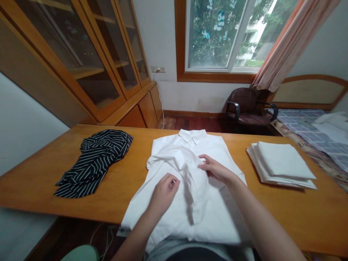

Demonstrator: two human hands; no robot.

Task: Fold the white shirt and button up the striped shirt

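A white collared shirt (pixel 174 214) lies spread on the wooden table, its collar at the far edge and its lower end towards me. One sleeve (pixel 195 188) is laid across the shirt's front in loose folds. My left hand (pixel 164 192) is over the shirt, left of the sleeve, with its fingers curled in; whether cloth is caught in them is hidden. At the right side of the folded sleeve, my right hand (pixel 214 169) touches the fabric with thumb and forefinger apart.
A crumpled black-and-white striped garment (pixel 99 159) lies on the table (pixel 272 214) at left. Folded white cloths (pixel 284 159) are stacked at right. Beyond the table are a glass-fronted cabinet (pixel 130 98), a dark armchair (pixel 244 105) and a bed (pixel 307 123). A green stool (pixel 81 253) stands below left.
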